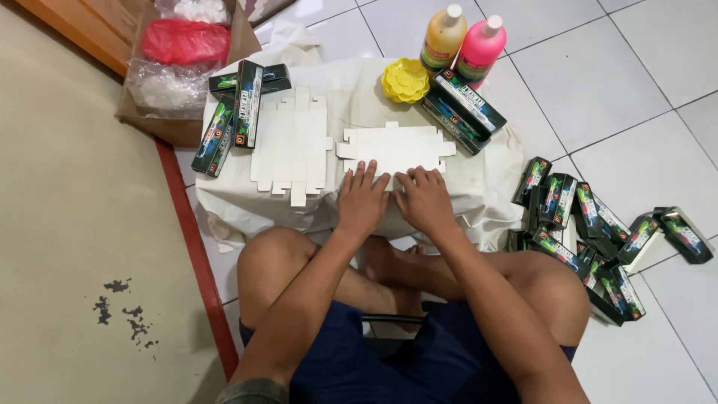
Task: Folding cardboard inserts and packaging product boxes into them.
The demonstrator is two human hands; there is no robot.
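Head view: our left hand [362, 200] and right hand [425, 199] lie flat, fingers spread, gripping nothing, pressing the unfolded white carton blank [394, 149] just beyond our fingertips. Uneven pressure could crease it crooked, or slide it on the loose cloth [479, 183].

You are sitting cross-legged on the floor of what looks like a home used for small packing work. White glazed floor tiles [643, 67] fill the right of the frame, a beige mat [75, 224] with a red border the left. At the centre, a white cloth [479, 179] serves as your work surface, with flat white box blanks [292, 142] on it. An open cardboard carton [161, 123] sits upper left, 2 glue-like bottles [462, 41] top centre, and folded dark boxes [598, 224] are heaped at right.
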